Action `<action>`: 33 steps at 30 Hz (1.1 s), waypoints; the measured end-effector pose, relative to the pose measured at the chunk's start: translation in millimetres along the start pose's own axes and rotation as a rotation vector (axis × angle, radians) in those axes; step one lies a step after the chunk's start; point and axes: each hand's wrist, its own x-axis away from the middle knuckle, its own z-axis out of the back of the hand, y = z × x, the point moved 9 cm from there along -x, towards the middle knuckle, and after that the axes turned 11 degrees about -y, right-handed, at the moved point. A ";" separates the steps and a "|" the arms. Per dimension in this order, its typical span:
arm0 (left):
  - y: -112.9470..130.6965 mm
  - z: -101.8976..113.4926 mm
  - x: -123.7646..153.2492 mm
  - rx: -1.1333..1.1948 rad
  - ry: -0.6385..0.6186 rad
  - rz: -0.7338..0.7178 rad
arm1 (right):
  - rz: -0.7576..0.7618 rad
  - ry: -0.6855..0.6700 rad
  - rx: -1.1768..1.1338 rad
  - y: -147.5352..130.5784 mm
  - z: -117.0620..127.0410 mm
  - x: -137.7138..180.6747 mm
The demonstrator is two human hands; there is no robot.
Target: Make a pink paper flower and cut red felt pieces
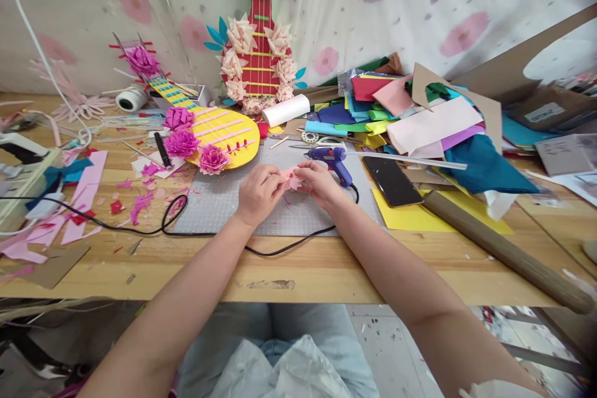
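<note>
Between my fingertips is a small pink paper flower (293,181), partly hidden by the fingers. My left hand (262,194) pinches it from the left, and my right hand (319,183) grips its other side. Both hands are just above a grey cutting mat (196,214). Right behind my right hand lies a blue glue gun (332,160) with a clear glue stick (410,159) in its back. To the left, a yellow paper guitar (233,130) carries magenta paper flowers (181,143).
A red paper guitar (261,62) with pale flowers stands against the curtain. Coloured paper sheets (433,124) are heaped at right, near a black phone (392,180) and a wooden stick (504,249). A black cable (280,252) loops along the table's front. Pink scraps (88,180) lie at left.
</note>
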 end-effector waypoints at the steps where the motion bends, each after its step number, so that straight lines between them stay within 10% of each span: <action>1: 2.2 0.7 0.0 -0.018 0.007 -0.018 | 0.003 -0.001 -0.002 0.0 0.1 0.0; 33: 7.2 -4.7 0.8 0.007 -0.049 -0.050 | -0.025 0.002 -0.011 0.5 -2.4 2.6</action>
